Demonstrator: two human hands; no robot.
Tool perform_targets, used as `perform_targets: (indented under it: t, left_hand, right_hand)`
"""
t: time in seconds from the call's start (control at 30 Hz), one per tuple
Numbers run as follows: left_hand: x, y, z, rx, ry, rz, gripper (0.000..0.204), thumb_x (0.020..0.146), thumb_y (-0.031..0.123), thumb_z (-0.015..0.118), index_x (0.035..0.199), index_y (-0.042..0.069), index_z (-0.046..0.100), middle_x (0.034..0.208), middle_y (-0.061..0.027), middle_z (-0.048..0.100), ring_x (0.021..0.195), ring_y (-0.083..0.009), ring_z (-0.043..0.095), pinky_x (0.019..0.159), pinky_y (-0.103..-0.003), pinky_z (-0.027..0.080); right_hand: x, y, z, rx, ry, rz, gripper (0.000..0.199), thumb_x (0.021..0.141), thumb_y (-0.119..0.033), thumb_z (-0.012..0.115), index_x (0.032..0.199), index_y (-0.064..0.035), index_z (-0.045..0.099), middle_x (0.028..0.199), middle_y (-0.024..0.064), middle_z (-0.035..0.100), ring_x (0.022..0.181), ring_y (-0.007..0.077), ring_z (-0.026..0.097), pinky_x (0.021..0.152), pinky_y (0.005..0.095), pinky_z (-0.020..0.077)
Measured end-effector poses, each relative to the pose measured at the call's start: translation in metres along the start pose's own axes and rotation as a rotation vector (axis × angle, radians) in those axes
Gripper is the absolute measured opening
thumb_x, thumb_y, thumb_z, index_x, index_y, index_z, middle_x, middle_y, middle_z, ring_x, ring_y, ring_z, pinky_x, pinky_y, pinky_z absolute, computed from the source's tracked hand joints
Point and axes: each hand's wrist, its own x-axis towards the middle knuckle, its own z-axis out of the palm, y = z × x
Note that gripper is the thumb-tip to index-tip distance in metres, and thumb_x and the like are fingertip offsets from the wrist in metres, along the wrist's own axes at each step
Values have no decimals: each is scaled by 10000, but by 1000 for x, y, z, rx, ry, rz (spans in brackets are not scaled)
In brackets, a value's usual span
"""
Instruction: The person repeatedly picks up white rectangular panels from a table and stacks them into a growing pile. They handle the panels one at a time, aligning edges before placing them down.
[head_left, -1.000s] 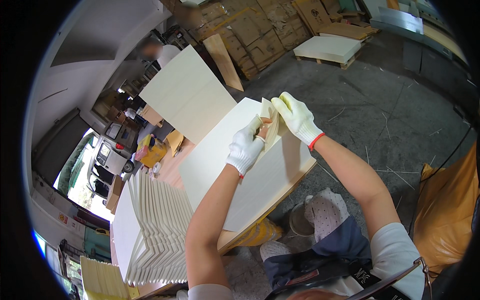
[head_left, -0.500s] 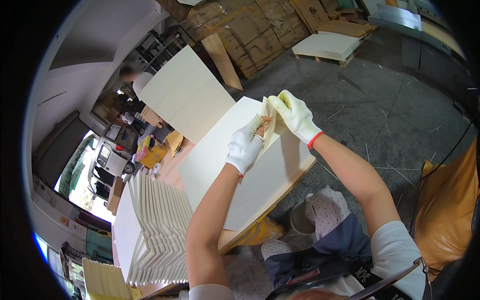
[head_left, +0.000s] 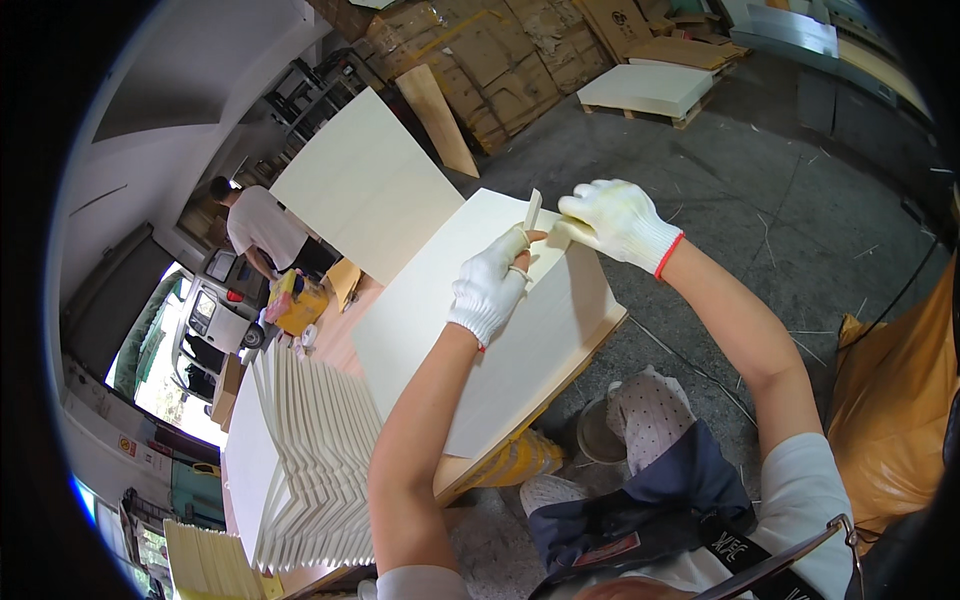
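Note:
My left hand (head_left: 487, 290), in a white glove with bare fingertips, is closed on a narrow pale strip (head_left: 534, 207) that sticks up past the fingers. It rests on a large cream sheet (head_left: 420, 330) lying on the table. To its right, my right hand (head_left: 622, 222), in a white glove with a red cuff, has its fingers curled and its thumb pinched at the edge of a raised cream sheet (head_left: 575, 290). Exactly what lies between those fingers is partly hidden.
A zigzag stack of pale sheets (head_left: 320, 460) stands on the left of the table. Behind it is a large upright panel (head_left: 368, 185). A person (head_left: 265, 228) bends near a yellow box (head_left: 298, 308). A loaded pallet (head_left: 650, 92) and orange sacking (head_left: 885, 410) flank the floor.
My right hand has moved slightly right and turned knuckles-up, drawing away from the left hand. The sheets bunched between the hands have spread apart. The far person has stepped into fuller view.

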Motion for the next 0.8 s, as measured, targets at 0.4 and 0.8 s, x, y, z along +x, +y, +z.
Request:
perform_targets:
  t: [0.4,0.8]
  left_hand:
    - [1,-7,2,18,-9,13,313,942,249,697,1242,162,673,827,-93,699,690,-197,677,708,-337,534]
    - [-8,-1,6,243,128,194,423,982,212,594,1398,285,593,1035,-147,721,807,-292,714,785,-392,564]
  right_hand:
    - [6,-21,21,663,-48,618,428,1012,-500,493,988,-82,586,881,158,647,847,367,618,749,448,454]
    - [0,-9,-4,288,-300,579,550,935,-625,515,967,-96,659,910,147,708,873,335,683,763,437,510]
